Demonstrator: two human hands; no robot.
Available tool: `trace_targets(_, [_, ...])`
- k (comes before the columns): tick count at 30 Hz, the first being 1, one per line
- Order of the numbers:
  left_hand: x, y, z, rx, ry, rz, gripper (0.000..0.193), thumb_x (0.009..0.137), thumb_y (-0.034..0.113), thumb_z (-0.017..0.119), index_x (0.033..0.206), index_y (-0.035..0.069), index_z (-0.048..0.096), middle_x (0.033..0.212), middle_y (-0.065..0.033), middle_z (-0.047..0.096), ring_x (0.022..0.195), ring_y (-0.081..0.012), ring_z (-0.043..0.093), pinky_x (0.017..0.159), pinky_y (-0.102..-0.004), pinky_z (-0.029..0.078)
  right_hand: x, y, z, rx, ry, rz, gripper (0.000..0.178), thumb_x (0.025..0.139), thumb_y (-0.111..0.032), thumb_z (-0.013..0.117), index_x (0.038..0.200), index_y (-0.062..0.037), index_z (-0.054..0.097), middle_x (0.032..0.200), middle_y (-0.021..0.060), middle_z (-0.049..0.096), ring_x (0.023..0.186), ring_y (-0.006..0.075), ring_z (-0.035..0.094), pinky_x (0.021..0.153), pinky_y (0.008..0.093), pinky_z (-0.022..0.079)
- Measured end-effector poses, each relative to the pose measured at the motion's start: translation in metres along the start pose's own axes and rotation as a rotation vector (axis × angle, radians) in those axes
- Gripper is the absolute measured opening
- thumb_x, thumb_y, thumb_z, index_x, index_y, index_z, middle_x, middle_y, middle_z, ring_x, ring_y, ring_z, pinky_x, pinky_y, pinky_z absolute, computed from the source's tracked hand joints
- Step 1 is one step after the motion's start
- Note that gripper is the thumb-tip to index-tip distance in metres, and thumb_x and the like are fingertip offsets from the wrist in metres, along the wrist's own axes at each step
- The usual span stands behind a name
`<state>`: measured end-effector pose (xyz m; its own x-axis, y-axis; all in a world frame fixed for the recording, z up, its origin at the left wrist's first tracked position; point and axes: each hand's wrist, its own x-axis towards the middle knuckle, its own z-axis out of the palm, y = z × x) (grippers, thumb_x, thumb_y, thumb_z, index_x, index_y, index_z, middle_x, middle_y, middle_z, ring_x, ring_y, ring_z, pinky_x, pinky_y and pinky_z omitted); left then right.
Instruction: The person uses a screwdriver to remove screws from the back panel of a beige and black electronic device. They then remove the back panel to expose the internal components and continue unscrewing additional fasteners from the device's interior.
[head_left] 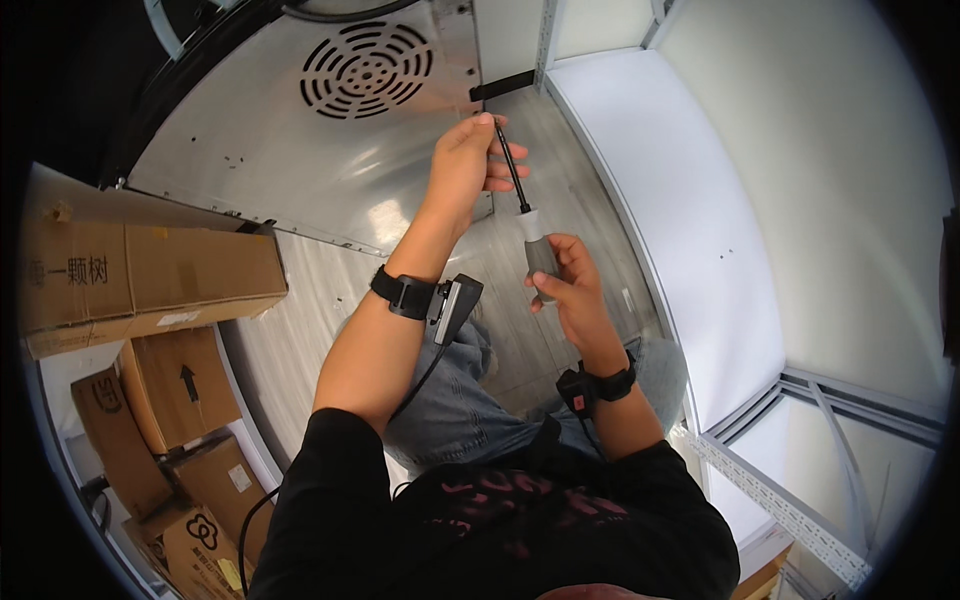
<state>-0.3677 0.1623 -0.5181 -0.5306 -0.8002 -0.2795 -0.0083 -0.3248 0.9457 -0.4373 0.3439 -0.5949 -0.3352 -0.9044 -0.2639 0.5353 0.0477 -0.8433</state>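
Observation:
A screwdriver [512,170] with a black shaft and a grey-and-white handle is held between my two hands, its tip pointing away from me. Around the grey handle [541,262], the fingers of my right hand [575,290] are closed. My left hand [466,165] pinches at the tip with thumb and forefinger, while its other fingers pass behind the shaft. Whether a small screw sits at the tip is hidden by the fingertips. Just left of my left hand stands a bare metal panel [290,165] with a round slotted vent [367,72].
Cardboard boxes [200,270] are stacked on the left, some on a low shelf. A white shelf [690,200] on a grey metal frame runs along the right. Beneath me is a grey wood-look floor [290,340]. Cabled devices [455,310] are strapped to both my forearms.

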Motion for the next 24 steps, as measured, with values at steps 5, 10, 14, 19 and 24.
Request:
trace_targets(5, [0.004,-0.012,0.032,0.075,-0.085,0.078,0.027,0.097,0.027,0.042,0.107,0.006,0.055,0.079,-0.0095,0.066,0.068,-0.0189,0.067,0.054,-0.0232,0.048,-0.022,-0.007,-0.024,0.075,0.038,-0.032,0.040,0.082,-0.002,0.057,0.120,-0.0037,0.045,0.103,0.0065,0.053,0.083,0.0138,0.056,0.055,0.0255,0.048])
trace_targets(10, [-0.006,-0.026,0.093,0.010,-0.292,0.070,0.022,0.097,0.027,0.046,0.096,0.007,0.055,0.080,-0.0076,0.066,0.074,-0.0178,0.066,0.064,-0.0258,0.048,-0.062,-0.015,-0.057,0.225,0.189,-0.113,0.037,0.082,-0.005,0.052,0.119,-0.0038,0.046,0.101,0.0070,0.054,0.081,0.0144,0.056,0.054,0.0254,0.044])
trace_targets(14, [0.012,-0.054,0.146,0.013,-0.469,0.014,0.021,0.095,0.027,0.051,0.097,0.006,0.055,0.088,-0.0075,0.065,0.075,-0.0162,0.063,0.065,-0.0276,0.049,-0.082,-0.017,-0.088,0.322,0.347,-0.125,0.038,0.080,-0.006,0.051,0.118,-0.0048,0.047,0.100,0.0066,0.053,0.077,0.0137,0.056,0.054,0.0258,0.042])
trace_targets(19, [0.035,-0.120,0.226,0.182,-0.644,-0.117,0.021,0.094,0.023,0.053,0.100,0.003,0.057,0.089,-0.0089,0.065,0.076,-0.0161,0.064,0.065,-0.0270,0.051,-0.100,0.001,-0.129,0.475,0.618,-0.134,0.036,0.081,-0.009,0.050,0.116,-0.0057,0.049,0.095,0.0058,0.053,0.071,0.0128,0.055,0.052,0.0250,0.040])
trace_targets(24, [0.052,-0.210,0.309,0.399,-0.798,-0.142,0.020,0.090,0.021,0.060,0.096,0.002,0.062,0.085,-0.0051,0.063,0.074,-0.0135,0.060,0.066,-0.0260,0.050,-0.118,0.030,-0.166,0.577,0.941,-0.226,0.033,0.081,-0.011,0.047,0.114,-0.0041,0.048,0.087,0.0074,0.055,0.065,0.0123,0.055,0.048,0.0244,0.040])
